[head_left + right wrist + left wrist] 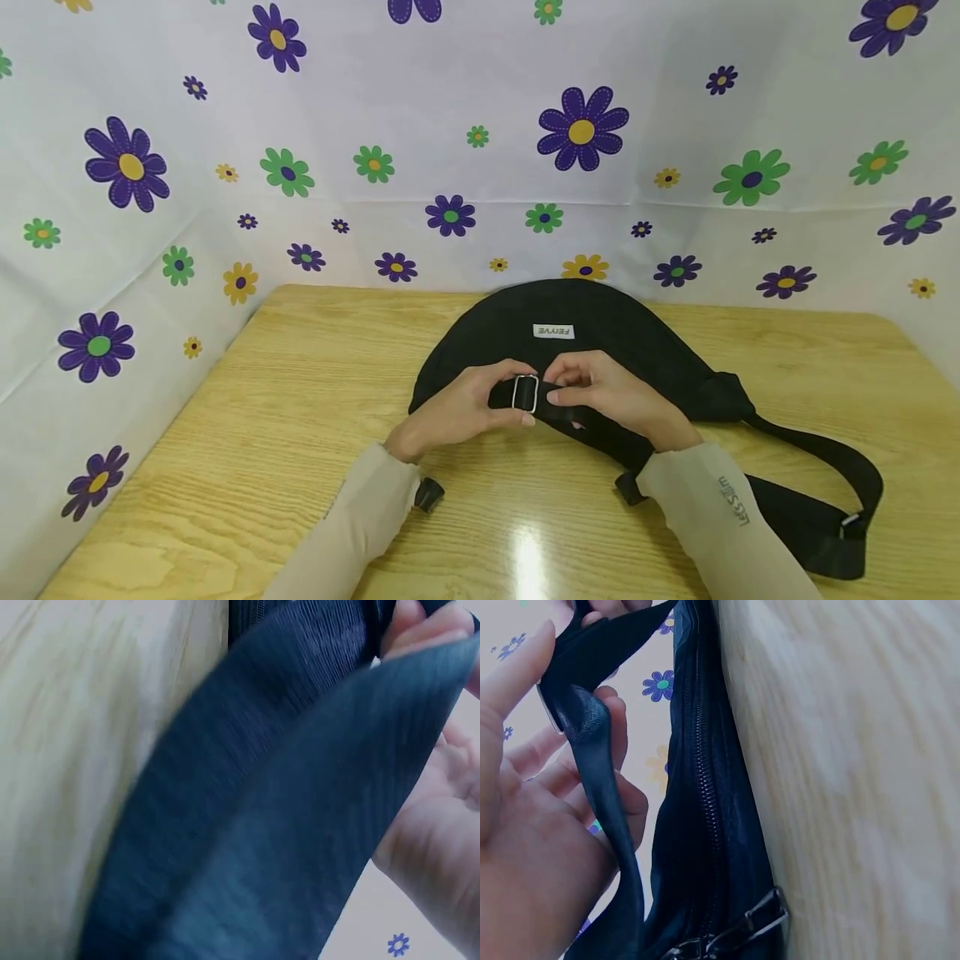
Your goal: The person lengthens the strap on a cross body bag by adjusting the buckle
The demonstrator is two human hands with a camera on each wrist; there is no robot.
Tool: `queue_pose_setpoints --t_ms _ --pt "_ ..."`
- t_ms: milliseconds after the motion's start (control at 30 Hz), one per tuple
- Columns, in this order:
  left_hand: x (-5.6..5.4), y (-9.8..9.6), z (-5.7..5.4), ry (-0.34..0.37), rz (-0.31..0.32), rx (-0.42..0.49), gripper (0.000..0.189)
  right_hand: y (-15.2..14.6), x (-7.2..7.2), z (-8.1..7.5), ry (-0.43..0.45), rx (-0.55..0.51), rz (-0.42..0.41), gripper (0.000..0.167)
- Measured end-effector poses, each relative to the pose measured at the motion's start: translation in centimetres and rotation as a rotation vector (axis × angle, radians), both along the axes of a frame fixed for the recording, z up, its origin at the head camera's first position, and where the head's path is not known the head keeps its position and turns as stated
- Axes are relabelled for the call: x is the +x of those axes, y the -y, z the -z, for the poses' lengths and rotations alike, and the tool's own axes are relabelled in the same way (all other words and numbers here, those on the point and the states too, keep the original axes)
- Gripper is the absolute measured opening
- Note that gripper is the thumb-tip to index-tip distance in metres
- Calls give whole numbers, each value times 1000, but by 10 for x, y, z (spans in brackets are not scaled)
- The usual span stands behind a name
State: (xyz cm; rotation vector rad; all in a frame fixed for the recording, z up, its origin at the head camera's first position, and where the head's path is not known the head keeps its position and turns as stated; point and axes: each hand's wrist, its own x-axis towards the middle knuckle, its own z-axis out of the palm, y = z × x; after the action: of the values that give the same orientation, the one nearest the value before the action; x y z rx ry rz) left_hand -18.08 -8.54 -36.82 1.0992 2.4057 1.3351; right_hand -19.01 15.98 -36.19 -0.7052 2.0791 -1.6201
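Note:
A black sling bag [480, 333] with a white label lies on the table, its curved side toward the back. Its flat webbing strap [566, 412] runs through a silver rectangular slider buckle [526, 393] in front of the bag. My left hand [457, 408] holds the slider buckle and strap between thumb and fingers. Just right of the buckle, my right hand [611, 392] pinches the strap. In the left wrist view a strap length [600, 772] hangs over the left palm, beside the bag's zipper [705, 765]. Broad webbing [300, 795] covers much of the right wrist view, partly hiding that hand.
At the right, the strap loops [825, 450] over the wooden table [300, 375] and carries another metal fitting [851, 520]. A flower-printed cloth [480, 100] hangs behind and at the left.

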Motion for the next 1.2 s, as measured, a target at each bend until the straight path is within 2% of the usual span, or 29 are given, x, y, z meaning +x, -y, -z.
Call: queue_pose_setpoints --t_ms 167,267,400,800,1200 --pt "-1 1 -2 14 15 -2 50 -9 -5 6 130 -114 -134 14" --pt "-1 2 -4 21 30 10 49 -14 -7 7 153 -162 -226 16" --pt "-2 5 -3 30 44 40 47 -20 -9 8 169 -181 -290 21" --pt "-1 6 -1 13 -18 47 53 -17 -11 9 126 -189 -280 22" --pt "0 1 -2 -24 10 82 50 -9 -5 8 148 -238 -234 16"
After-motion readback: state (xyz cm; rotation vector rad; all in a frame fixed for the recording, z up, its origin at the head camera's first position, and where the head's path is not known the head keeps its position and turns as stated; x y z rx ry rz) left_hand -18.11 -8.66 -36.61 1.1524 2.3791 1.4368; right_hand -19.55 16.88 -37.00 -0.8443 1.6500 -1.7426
